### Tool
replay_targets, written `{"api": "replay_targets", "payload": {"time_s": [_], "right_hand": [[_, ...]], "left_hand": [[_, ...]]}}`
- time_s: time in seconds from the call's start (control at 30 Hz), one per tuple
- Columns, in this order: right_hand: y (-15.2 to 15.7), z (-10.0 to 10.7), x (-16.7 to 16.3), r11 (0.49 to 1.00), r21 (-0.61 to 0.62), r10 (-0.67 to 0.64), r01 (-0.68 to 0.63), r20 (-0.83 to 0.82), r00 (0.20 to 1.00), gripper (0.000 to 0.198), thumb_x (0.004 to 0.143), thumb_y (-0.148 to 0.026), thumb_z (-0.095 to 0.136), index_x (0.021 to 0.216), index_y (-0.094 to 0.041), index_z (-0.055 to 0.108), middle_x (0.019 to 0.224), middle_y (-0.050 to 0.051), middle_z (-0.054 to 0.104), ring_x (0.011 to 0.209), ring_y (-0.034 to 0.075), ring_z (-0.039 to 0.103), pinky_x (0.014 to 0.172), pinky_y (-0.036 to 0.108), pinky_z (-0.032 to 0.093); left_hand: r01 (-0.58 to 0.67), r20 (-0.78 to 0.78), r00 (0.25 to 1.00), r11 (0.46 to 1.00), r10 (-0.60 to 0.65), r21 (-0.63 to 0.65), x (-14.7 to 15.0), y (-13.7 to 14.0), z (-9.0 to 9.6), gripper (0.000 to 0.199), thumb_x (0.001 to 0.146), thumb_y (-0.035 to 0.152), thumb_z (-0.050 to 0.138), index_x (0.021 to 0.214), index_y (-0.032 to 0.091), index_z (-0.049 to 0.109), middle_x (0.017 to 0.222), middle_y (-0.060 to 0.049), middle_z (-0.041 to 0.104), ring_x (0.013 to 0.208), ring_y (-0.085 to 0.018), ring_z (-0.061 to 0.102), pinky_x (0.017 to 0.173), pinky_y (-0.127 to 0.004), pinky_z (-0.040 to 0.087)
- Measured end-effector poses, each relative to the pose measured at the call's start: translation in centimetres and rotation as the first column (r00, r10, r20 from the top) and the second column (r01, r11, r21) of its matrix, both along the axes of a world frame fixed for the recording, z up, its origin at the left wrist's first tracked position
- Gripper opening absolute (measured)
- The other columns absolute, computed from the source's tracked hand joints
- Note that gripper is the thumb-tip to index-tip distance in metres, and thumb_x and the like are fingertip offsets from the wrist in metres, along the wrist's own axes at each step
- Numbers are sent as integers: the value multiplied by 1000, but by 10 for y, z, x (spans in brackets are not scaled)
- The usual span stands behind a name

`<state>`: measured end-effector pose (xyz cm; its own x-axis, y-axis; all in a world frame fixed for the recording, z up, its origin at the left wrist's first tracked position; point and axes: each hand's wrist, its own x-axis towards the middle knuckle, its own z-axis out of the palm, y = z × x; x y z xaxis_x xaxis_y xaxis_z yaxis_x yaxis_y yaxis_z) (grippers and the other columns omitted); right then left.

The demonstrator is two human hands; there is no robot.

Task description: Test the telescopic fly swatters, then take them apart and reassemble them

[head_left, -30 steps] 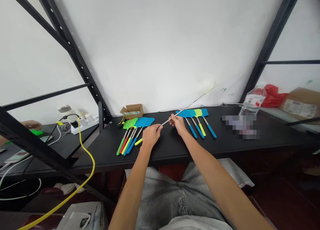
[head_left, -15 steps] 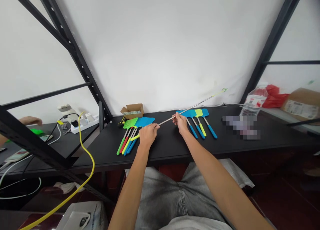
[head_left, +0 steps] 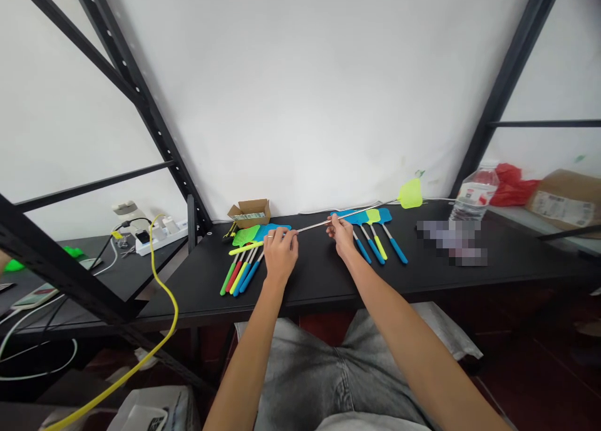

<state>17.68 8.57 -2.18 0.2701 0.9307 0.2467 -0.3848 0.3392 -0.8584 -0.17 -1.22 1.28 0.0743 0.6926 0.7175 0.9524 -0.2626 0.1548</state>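
A yellow-green fly swatter [head_left: 411, 194] with a long extended metal shaft is held across the table, its flat head facing me at the right. My left hand [head_left: 280, 251] is closed round it near the yellow grip, which sticks out to the left. Farther along, the fingers of my right hand [head_left: 341, 234] pinch the thin shaft. Below and left of my left hand lie several swatters with green, red, yellow and blue handles [head_left: 244, 274]. Just right of my right hand, several more with blue and yellow handles [head_left: 375, 243] lie side by side.
A small open cardboard box [head_left: 251, 213] stands behind the left swatters. To the right are a plastic bottle [head_left: 474, 193], a red bag [head_left: 514, 184] and a brown box [head_left: 563, 196]. Black rack posts [head_left: 154, 121] flank the table; a yellow cable [head_left: 176, 306] hangs at left.
The swatter has rolled in my hands, so its head has turned from edge-on to face me and sits lower. Its grip end has risen. At far left, another person's hand has mostly left view.
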Motion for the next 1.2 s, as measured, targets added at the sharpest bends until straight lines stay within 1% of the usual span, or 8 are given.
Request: {"api": "replay_targets", "payload": {"time_s": [0.13, 0.23, 0.43, 0.6, 0.67, 0.9, 1.07, 1.2], "right_hand": [[-6, 4, -6, 995, 21, 100, -100, 11, 995, 46, 67, -62, 71, 80, -18, 68, 79, 6, 71, 49, 10, 56, 43, 23, 37], [-14, 7, -13, 953, 40, 295, -299, 91, 951, 42, 69, -57, 72, 83, -18, 71, 82, 6, 72, 51, 10, 57, 45, 23, 38], [-27, 10, -21, 855, 24, 505, -518, 184, 843, 40, 70, -52, 74, 93, -19, 74, 80, 5, 73, 57, 11, 60, 50, 21, 39], [-28, 12, -19, 854, 8, 514, -520, 136, 847, 39, 74, -54, 70, 97, -22, 73, 87, 6, 73, 62, 12, 60, 52, 23, 39], [-27, 11, -18, 848, 1, 525, -530, 144, 839, 37, 75, -52, 71, 97, -22, 74, 87, 6, 73, 63, 12, 60, 53, 24, 39], [-25, 9, -19, 838, -8, 541, -545, 138, 830, 35, 73, -49, 73, 95, -21, 73, 84, 6, 72, 63, 13, 59, 53, 25, 37], [-19, 10, -15, 924, -10, 376, -381, -153, 914, 37, 70, -53, 74, 85, -19, 71, 67, 2, 65, 53, 11, 52, 48, 25, 37], [-14, 11, -7, 978, -13, 188, -207, -366, 911, 35, 73, -55, 71, 79, -20, 68, 58, -1, 56, 49, 10, 46, 46, 26, 37]], "left_hand": [[236, 45, 972, 956, -231, -175, 11, 2, -6, 32, 96, 38, 40, 112, 24, 65, 89, -5, 69, 87, -19, 62, 83, -29, 42], [321, 183, 943, 898, -277, -299, 12, 6, -9, 39, 93, 49, 44, 116, 24, 63, 71, 0, 67, 70, -16, 62, 68, -25, 42], [471, 583, 760, 862, -286, -190, 4, 11, -8, 57, 95, 57, 29, 85, 16, 67, 53, 1, 57, 50, -12, 53, 57, -24, 41], [488, 886, 386, 872, -258, 42, -5, 22, -11, 51, 91, 62, 36, 85, 16, 58, 52, 3, 53, 38, -8, 39, 41, -21, 30], [513, 922, 287, 854, -261, 82, -6, 27, -14, 48, 87, 62, 44, 85, 16, 57, 52, 3, 53, 37, -7, 38, 39, -20, 26], [496, 969, 103, 856, -222, 144, -6, 35, -18, 42, 80, 56, 60, 74, 14, 57, 52, 2, 51, 39, -5, 38, 37, -18, 25], [347, 967, -64, 903, -245, 252, -11, 34, -16, 40, 81, 55, 57, 70, 18, 49, 49, 6, 43, 37, -5, 33, 36, -17, 22], [264, 953, -124, 917, -276, 300, -14, 32, -13, 39, 84, 54, 54, 69, 19, 44, 50, 6, 42, 37, -5, 31, 35, -17, 21]]}}
